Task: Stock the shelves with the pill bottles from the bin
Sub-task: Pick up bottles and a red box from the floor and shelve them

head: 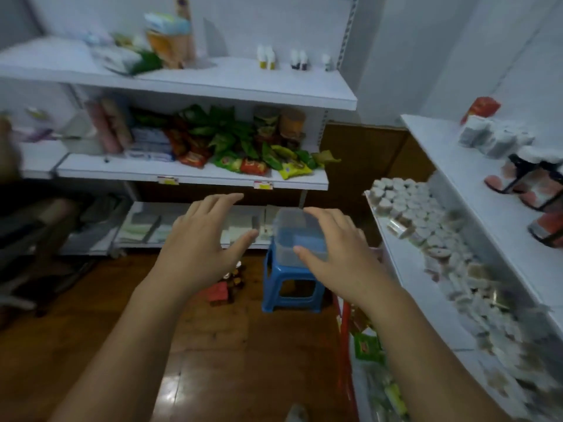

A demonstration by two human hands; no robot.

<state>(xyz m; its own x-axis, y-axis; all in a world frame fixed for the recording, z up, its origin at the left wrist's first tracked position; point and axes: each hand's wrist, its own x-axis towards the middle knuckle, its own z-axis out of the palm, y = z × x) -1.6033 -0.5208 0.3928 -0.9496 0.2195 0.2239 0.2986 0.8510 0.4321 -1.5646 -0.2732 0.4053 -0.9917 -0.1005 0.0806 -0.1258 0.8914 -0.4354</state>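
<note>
Clear plastic bin [294, 236] on a blue stool [274, 289] – contents blurred, right hand [332, 254] partly hiding it. Left hand [201, 248] beside; both spread wide, holding nothing. Pill bottles [420, 214] crowd the white shelf [423, 312] at the right – wooden floor [228, 345] below.

Count: 2 hands (left hand [198, 248], right hand [335, 260]), 1 clear bin [292, 226], 1 blue stool [289, 287], 5 sm dropper bottles [298, 60] in a row: 2 yellow-label, 2 dark, 1 apart. Front rack [213, 83]: 3 white shelves in view, 2 price tags [263, 185] on mid shelf edge; right rack [457, 166]: 2 shelves. On right rack's lower shelf, pill bottles [420, 214]: too many + too blurred for exact no., dozens min.
</note>
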